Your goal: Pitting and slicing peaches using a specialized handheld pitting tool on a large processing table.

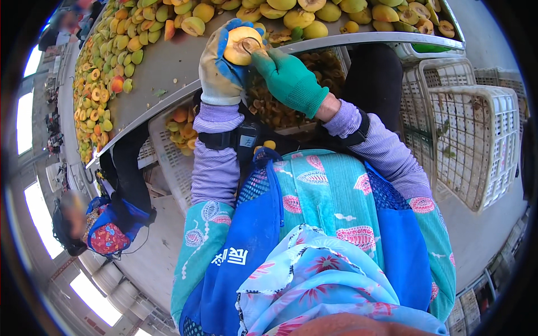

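Above the metal table's near edge, my left hand (pixel 219 75), in a white, tan and blue work glove, is closed around a halved peach (pixel 236 47), its yellow cut face turned up. My right hand (pixel 296 83), in a green knit glove, is pinched on a thin curved pitting tool (pixel 245 48). The tool's dark curved end lies against the middle of the cut face, and its handle is hidden in my fingers. Many peach halves (pixel 298 18) are spread over the table (pixel 193 56) beyond my hands.
Below the table edge are a container of brown pits and scraps (pixel 325 67) and a white crate with peaches (pixel 182 131). White plastic crates (pixel 476 140) stand at the right. Another person (pixel 112 229) is at the left, beside the table.
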`<state>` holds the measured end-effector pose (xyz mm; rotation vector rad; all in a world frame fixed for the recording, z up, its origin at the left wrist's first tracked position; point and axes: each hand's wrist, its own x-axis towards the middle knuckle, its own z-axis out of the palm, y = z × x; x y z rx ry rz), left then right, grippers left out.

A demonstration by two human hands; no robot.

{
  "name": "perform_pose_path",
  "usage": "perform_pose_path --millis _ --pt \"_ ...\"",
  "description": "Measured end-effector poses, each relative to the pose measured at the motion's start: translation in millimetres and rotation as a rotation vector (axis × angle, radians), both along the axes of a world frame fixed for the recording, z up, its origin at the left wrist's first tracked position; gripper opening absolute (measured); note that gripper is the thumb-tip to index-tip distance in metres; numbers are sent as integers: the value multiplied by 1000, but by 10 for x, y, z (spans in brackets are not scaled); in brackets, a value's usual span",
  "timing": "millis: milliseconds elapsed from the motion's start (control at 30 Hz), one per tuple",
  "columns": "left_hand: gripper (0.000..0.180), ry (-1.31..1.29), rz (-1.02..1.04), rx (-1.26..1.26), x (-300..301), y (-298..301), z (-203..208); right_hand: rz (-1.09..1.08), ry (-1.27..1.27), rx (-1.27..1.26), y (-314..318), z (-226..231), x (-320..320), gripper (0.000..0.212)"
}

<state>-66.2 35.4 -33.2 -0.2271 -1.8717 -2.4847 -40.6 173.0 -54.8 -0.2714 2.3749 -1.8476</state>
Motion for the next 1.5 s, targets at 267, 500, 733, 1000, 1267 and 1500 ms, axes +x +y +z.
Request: perform_pose_path --millis 267,500,733,1000,1267,1500 --pt "34 335 106 -580 38 101 -68 43 -270 -395 -156 -25 152 49" --pt "29 -216 235 -230 -37 121 29 69 -393 -466 -102 131 190 50" --pt "28 -224 280 -151 -91 115 -76 243 -952 -938 -28 324 223 41" --pt "39 -162 90 -326 -111 -40 -141 616 -1125 -1408 -9 226 210 41" --pt "37 -370 118 170 433 -133 360 1135 -1200 -1677 -225 61 363 43" --pt "38 -453 38 295 456 -157 385 1087 -1199 -1694 -242 145 422 44"
